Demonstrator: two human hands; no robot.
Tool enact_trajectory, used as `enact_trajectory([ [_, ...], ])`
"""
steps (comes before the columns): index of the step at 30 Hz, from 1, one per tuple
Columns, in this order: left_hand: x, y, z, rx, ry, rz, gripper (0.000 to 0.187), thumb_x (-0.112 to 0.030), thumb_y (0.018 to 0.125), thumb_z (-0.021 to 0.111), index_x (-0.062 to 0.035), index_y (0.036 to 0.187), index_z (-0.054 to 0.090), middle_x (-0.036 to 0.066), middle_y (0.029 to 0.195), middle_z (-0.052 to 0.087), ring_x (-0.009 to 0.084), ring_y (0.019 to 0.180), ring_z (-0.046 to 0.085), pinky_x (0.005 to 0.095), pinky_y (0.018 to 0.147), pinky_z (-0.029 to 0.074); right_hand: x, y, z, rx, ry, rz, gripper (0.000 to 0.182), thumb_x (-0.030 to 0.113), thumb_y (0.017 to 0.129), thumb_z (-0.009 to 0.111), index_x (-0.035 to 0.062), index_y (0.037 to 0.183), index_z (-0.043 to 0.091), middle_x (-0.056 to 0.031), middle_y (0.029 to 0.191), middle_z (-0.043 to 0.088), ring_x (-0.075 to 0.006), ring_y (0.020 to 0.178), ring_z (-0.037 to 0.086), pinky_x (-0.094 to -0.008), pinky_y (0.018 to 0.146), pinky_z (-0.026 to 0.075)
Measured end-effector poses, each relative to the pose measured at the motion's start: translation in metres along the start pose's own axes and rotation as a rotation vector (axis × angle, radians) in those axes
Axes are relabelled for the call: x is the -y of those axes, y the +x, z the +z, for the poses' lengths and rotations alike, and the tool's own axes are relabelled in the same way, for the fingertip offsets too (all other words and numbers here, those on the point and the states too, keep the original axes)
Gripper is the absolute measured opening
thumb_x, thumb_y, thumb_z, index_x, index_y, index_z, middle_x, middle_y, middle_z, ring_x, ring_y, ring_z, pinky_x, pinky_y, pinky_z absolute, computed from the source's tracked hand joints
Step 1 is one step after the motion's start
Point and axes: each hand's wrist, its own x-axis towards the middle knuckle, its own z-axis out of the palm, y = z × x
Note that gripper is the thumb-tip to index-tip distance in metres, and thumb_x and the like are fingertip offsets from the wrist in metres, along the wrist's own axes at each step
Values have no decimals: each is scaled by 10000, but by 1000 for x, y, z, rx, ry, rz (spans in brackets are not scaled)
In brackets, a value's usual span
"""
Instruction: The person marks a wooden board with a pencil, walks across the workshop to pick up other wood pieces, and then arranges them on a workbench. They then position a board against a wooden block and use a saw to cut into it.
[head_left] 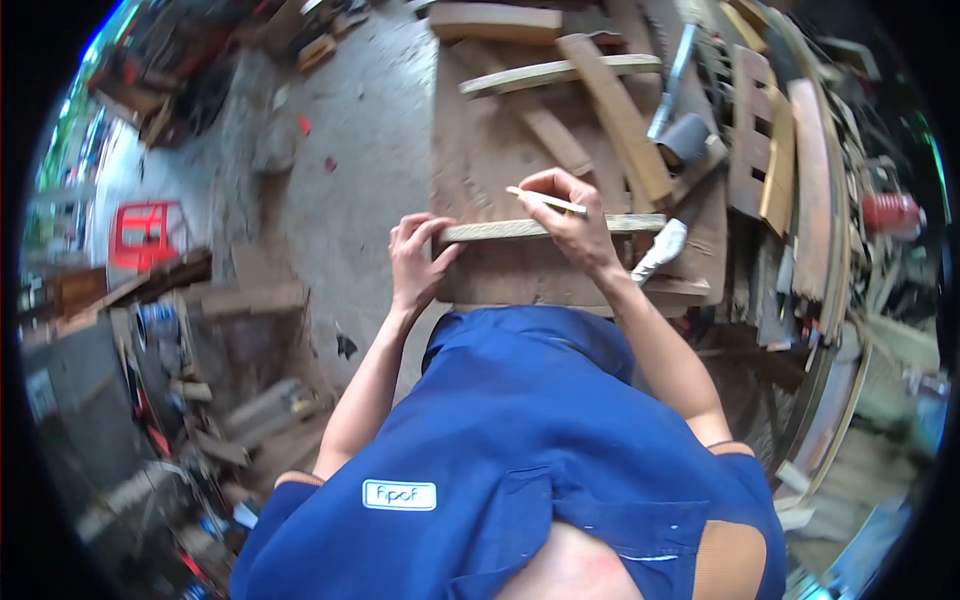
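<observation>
On a worn brown tabletop [520,284] lies a narrow, pale strip of wood [490,231] with rough grain, set crosswise before the person; loose wooden pieces [615,120] cover the far part, and a grey floor [345,130] and cluttered workshop surround it. The left hand [415,258] has its fingers and thumb clamped on the strip's left end. The right hand [580,228] pinches a slim, pale pencil-like stick [546,200] between its fingers over the strip, whether touching the wood or not I cannot tell.
</observation>
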Motion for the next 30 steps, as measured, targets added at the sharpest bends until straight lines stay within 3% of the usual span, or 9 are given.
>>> enact_trajectory([
  [3,10,-5,4,7,-220,-53,341,-170,714,792,-137,1046,723,66,1101,580,254,1096,527,378,971,435,-7,-20,41,123,-19,-25,186,153,864,686,-4,963,678,-59,837,708,-87,779,636,-257,712,511],
  [7,17,-7,12,-33,-297,-75,366,-151,680,800,-167,1040,734,54,1090,534,241,1092,486,372,962,434,-9,-22,69,76,-191,-130,140,131,855,680,-2,875,640,-138,812,699,-197,745,698,-313,663,529],
  [11,20,-8,12,-49,-330,-114,362,-155,652,820,-214,1003,753,44,1076,476,234,1073,443,373,933,434,-3,-20,81,51,-284,-90,144,128,855,693,-1,861,631,-123,763,677,-180,695,676,-307,631,517],
  [18,35,-3,17,-11,-379,-55,362,-155,668,810,-223,1019,756,35,1097,473,219,1062,450,367,962,422,-11,-17,103,21,-419,-133,155,152,853,702,12,843,638,-127,769,660,-201,696,665,-328,626,512],
  [19,37,-3,19,-37,-425,-50,357,-169,633,827,-227,979,762,45,1074,483,239,1045,456,376,937,440,-8,-18,105,6,-415,-104,158,160,856,701,12,845,645,-126,773,663,-203,702,666,-326,630,511],
  [24,40,-2,21,-37,-465,-57,349,-163,623,825,-232,959,763,41,1078,484,232,1035,460,371,933,444,-9,-16,112,-69,-387,-106,162,158,855,702,2,844,659,-120,747,675,-167,669,665,-305,626,509],
  [30,43,-2,22,-51,-417,-20,331,-178,633,831,-236,951,762,40,1082,485,235,1033,470,370,932,442,-12,-21,109,24,-463,-119,166,162,861,685,-2,853,658,-110,733,669,-148,669,655,-292,627,504],
])
